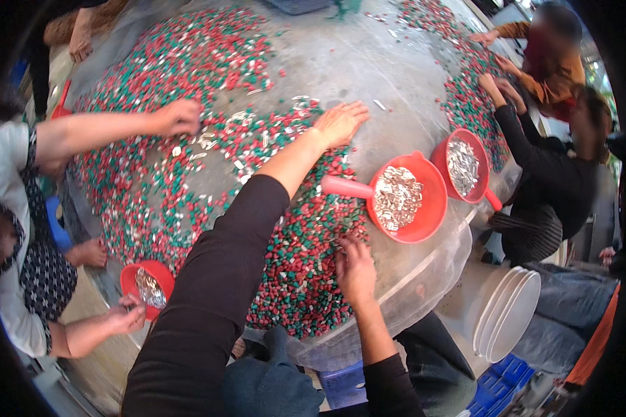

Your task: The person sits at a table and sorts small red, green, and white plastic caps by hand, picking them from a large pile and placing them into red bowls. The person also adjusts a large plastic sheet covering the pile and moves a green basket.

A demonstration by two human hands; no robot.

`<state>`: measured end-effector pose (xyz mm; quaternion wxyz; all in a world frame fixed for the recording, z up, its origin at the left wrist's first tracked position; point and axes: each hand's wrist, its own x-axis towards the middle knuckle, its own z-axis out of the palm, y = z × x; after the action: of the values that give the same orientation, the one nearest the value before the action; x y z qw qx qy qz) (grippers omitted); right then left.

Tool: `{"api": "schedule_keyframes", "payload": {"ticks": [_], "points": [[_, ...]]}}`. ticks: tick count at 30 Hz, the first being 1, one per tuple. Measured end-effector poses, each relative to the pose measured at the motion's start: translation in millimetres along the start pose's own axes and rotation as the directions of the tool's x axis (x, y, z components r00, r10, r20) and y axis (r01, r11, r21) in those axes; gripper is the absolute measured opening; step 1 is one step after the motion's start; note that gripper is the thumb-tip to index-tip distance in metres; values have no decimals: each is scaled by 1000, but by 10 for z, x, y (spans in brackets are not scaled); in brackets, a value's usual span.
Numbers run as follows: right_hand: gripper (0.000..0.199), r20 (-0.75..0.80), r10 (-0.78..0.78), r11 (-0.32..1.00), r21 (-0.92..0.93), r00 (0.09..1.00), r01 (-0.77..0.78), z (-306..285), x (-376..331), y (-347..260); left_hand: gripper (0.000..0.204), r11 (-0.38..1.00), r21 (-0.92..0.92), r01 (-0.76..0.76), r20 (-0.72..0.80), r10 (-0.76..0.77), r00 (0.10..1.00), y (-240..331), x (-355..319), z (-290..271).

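Pinching with the right hand (355,267) into the heap of small red and green plastic pieces (295,271) — can't tell if it's got one. Left hand (341,121) lies flat and open further up. Sorting's underway; pickings look bound for the red plastic scoop (428,208) of silvery bits (396,197).

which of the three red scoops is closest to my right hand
The red scoop with its handle pointing left, just above your right hand. The others sit farther right and far left.
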<state>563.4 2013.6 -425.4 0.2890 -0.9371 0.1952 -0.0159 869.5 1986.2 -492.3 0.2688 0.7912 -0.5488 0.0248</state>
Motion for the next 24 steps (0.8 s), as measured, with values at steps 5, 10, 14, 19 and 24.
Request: {"api": "schedule_keyframes", "payload": {"ticks": [5, 10, 14, 19, 24], "points": [[63, 140, 103, 967, -246, 985, -66, 232, -270, 67, 33, 996, 21, 86, 225, -88, 970, 53, 665, 134], [64, 104, 142, 959, -260, 984, -111, 314, -275, 99, 22, 964, 257, 67, 335, -154, 930, 63, 1009, 338], [64, 120, 164, 962, -241, 979, -132, 316, -259, 110, 15, 794, 541, -278, 335, 100, 937, -6, 925, 510], [60, 128, 141, 967, -228, 982, -109, 194, -224, 59, 13, 803, 543, -246, 220, 147, 964, -101, 787, 391], [51, -5, -80, 997, -6, 997, 80, 254, 158, -56, 11, 1000, -1, -19, 86, 19, 996, -116, 308, 134]]}}
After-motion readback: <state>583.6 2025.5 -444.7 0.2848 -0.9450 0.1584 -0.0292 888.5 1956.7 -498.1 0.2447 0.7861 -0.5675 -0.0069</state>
